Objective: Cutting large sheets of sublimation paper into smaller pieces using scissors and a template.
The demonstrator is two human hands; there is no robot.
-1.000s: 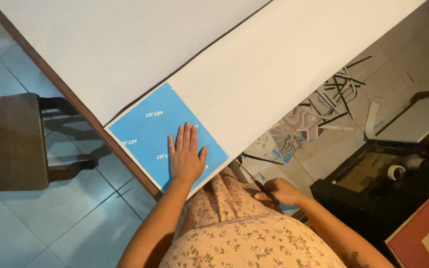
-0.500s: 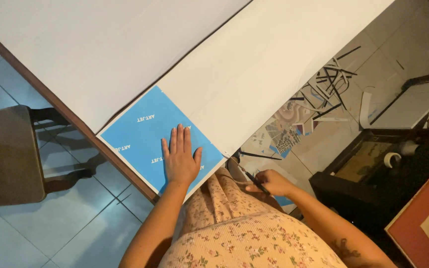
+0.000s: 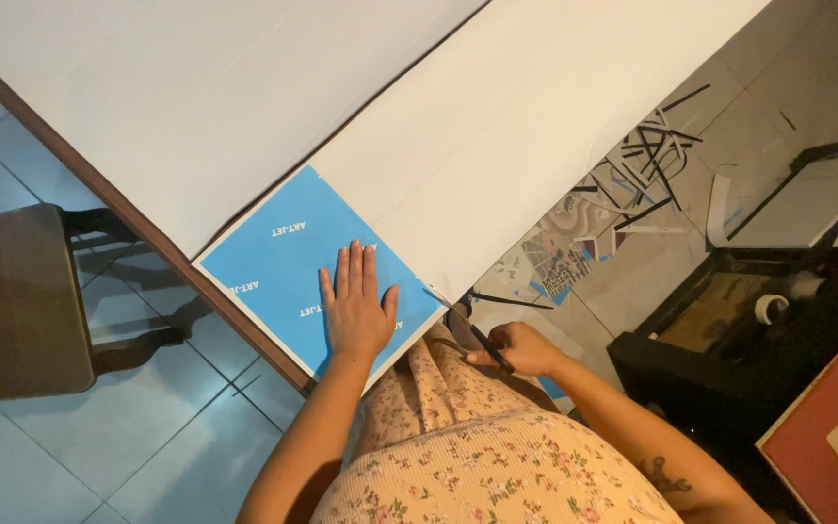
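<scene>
My left hand (image 3: 354, 309) lies flat, fingers together, on a blue sheet (image 3: 283, 252) with small white print at the near corner of the table. A large white sheet (image 3: 535, 126) overlaps the blue one and hangs past the table edge. My right hand (image 3: 524, 349) is below that edge, closed around scissors (image 3: 466, 325) whose blades point up-left at the white sheet's corner.
A second big white sheet (image 3: 177, 97) covers the table's left part, along its brown edge (image 3: 147, 233). A dark chair (image 3: 12, 301) stands on the tiled floor at left. Paper scraps and black strips (image 3: 623, 184) litter the floor at right, near a black box (image 3: 729, 340).
The view shifted slightly. My left hand stays flat on the blue sheet; my right hand with the scissors has come a little closer to the white sheet's corner.
</scene>
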